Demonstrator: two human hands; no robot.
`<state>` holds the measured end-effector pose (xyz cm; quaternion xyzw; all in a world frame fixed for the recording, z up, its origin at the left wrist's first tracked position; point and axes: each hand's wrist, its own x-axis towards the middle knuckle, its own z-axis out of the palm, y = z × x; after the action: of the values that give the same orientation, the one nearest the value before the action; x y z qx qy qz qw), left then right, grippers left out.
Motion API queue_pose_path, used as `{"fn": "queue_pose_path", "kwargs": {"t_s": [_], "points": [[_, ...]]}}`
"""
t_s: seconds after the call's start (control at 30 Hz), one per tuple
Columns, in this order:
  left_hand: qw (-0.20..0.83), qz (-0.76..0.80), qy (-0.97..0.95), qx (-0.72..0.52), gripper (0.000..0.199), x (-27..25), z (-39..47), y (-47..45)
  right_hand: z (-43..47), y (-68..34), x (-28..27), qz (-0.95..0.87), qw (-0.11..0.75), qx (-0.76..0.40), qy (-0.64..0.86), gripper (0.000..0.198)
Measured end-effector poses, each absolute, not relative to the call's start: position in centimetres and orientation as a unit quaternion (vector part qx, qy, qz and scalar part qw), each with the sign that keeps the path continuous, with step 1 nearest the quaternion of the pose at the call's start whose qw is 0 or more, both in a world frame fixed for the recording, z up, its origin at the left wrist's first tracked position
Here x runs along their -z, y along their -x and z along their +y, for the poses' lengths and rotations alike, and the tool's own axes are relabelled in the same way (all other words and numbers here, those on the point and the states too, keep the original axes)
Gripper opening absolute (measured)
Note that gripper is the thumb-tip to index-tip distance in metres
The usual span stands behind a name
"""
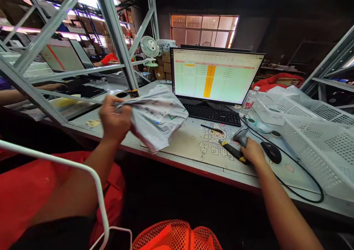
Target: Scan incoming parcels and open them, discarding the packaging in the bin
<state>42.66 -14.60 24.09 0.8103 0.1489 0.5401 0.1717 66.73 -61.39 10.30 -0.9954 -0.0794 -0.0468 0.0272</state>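
- Left hand (114, 115), left of centre: fingers closed on the gathered end of a white plastic parcel bag (162, 113).
- Parcel bag, centre of the frame: held in front of the monitor (215, 75) and overlapping the left end of the black keyboard (211, 114); its dark print and green marks are too blurred to read.
- Right hand (253, 152), right of centre: wrapped around the handle of a grey scanner (241, 135), between a yellow-and-black cutter (233, 151) and a black mouse (271, 152).
- Monitor, upper centre: spreadsheet with an orange column, entries illegible; the lettering on the lower bezel is too small to read.
- Desk mat (190, 143), centre right: large outlined Chinese characters, the first apparently 好, below a cartoon face.
- Bottle (250, 100), right: red label, its pale characters unreadable.
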Motion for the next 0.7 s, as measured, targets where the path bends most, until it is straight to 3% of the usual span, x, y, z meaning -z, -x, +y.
{"fn": "queue_pose_path", "kwargs": {"t_s": [0.13, 0.27, 0.33, 0.47, 0.57, 0.7], "points": [[0.211, -0.004, -0.842, -0.496, 0.013, -20.9, -18.0, -47.3, -61.6, -66.6, -12.1, -0.045, 0.066, 0.020, 0.997, 0.047], [0.192, -0.124, -0.881, -0.414, 0.010, -18.5, -20.7, -48.4, -63.3, -65.2, -14.7, -0.074, 0.182, 0.024, 0.980, 0.039], [0.186, -0.070, -0.882, -0.428, 0.030, -17.5, -21.3, -47.7, -63.9, -63.6, -16.1, -0.141, 0.249, 0.023, 0.958, 0.040], [0.243, 0.055, -0.851, -0.462, 0.097, -14.0, -21.5, -46.7, -63.5, -59.2, -19.0, -0.291, 0.313, 0.058, 0.902, 0.037], [0.318, 0.055, -0.839, -0.438, 0.117, -11.0, -20.9, -46.5, -61.9, -55.7, -21.2, -0.368, 0.302, 0.047, 0.878, 0.027], [0.354, -0.018, -0.855, -0.378, 0.128, -9.6, -19.6, -46.1, -59.2, -52.7, -23.6, -0.441, 0.243, -0.038, 0.863, 0.015]]}}
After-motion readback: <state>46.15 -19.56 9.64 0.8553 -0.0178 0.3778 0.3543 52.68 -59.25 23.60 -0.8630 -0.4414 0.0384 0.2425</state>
